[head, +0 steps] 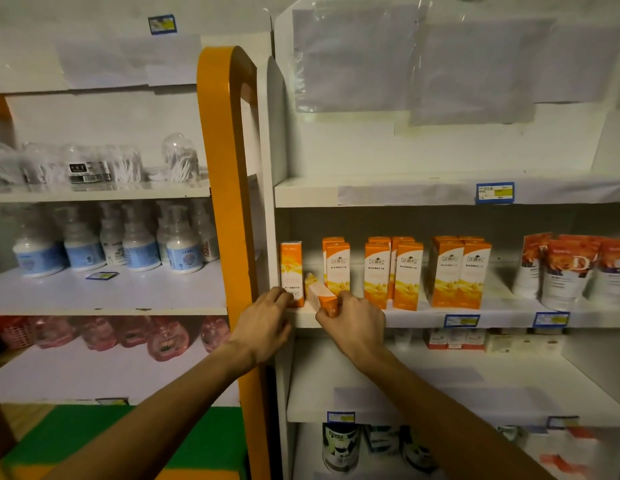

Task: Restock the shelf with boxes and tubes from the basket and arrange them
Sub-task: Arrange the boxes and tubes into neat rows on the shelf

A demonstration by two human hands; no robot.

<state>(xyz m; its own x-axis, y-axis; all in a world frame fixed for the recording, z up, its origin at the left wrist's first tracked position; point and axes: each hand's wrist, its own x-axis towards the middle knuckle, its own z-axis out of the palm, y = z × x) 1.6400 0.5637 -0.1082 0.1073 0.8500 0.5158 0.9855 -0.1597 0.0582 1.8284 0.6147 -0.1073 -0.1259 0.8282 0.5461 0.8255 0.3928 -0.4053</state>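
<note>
The orange-and-white boxes [407, 275] look like printed cardboard with a slight sheen, and so does the small box [323, 298] lying tipped at the shelf's front edge. The shelf board [422, 318] is smooth, matt white, while the upright post [229, 174] beside it carries a glossy orange coating. Crinkled clear plastic film [353, 57] hangs above, and the pump bottles [139, 237] look like translucent plastic.
</note>
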